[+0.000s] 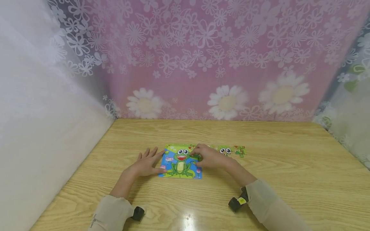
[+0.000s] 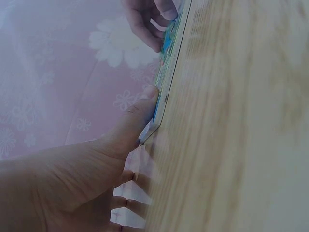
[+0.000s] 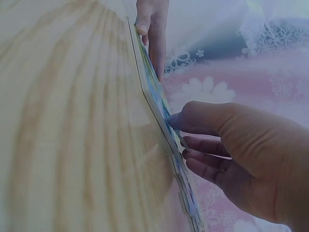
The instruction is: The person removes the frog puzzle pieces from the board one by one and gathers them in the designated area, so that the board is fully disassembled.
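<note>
A frog jigsaw puzzle (image 1: 180,166) in a flat board lies on the wooden table. My left hand (image 1: 147,165) rests at its left side, fingers spread and straight, with the thumb (image 2: 150,93) on the board's edge. Over the puzzle's right part, my right hand (image 1: 209,156) has its thumb and fingers bent around a small puzzle piece (image 3: 184,141), which tilts up from the surface. Most of that piece is hidden by the hand. Loose frog-eye puzzle pieces (image 1: 225,150) lie just right of the right hand.
Another loose puzzle piece (image 1: 240,151), green and brown, lies farther right on the wooden table (image 1: 289,166). A pink flowered curtain (image 1: 185,64) hangs behind the table's back edge. White cloth (image 1: 52,112) stands along the left side. Black wrist cameras (image 1: 138,213) sit on both sleeves.
</note>
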`<state>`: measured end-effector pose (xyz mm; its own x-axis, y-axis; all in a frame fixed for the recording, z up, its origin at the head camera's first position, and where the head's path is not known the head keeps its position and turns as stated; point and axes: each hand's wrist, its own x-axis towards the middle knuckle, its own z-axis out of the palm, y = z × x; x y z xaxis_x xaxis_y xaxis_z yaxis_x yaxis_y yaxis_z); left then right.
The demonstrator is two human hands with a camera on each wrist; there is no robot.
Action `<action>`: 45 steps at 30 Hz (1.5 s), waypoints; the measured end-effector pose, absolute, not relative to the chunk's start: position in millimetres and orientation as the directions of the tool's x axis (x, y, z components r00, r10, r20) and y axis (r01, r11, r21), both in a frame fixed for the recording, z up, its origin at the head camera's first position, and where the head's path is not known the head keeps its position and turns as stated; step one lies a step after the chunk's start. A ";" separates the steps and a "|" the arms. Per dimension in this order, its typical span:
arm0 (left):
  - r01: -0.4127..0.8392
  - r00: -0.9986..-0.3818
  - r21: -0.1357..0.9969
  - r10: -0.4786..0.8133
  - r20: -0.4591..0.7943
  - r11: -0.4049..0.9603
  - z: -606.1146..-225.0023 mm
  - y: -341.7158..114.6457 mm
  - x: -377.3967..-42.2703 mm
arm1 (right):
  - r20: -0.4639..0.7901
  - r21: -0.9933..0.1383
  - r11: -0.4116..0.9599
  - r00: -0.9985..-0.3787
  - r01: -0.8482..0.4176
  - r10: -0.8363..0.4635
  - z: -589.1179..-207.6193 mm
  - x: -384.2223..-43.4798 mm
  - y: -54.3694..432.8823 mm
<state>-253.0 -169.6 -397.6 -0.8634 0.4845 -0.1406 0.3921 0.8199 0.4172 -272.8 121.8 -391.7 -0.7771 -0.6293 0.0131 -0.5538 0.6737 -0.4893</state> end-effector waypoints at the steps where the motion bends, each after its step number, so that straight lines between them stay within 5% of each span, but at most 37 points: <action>1: 0.392 -0.863 0.416 0.484 -0.141 0.820 -397.6 -169.4 -253.1 | 0.016 -0.487 0.674 -0.777 -0.556 -0.630 -392.0 -273.2 122.1; 17: 0.392 -0.855 0.420 0.493 -0.160 0.818 -393.8 -165.3 -252.2 | 0.086 -0.551 0.584 -0.736 -0.597 -0.671 -381.8 -268.2 139.3; 31: 0.399 -0.859 0.428 0.494 -0.135 0.811 -399.7 -168.5 -254.6 | 0.203 -0.485 0.554 -0.703 -0.677 -0.681 -378.6 -256.5 193.9; 45: 0.415 -0.858 0.432 0.503 -0.108 0.801 -403.9 -172.2 -255.4 | 0.180 -0.502 0.613 -0.767 -0.611 -0.616 -374.7 -243.2 247.2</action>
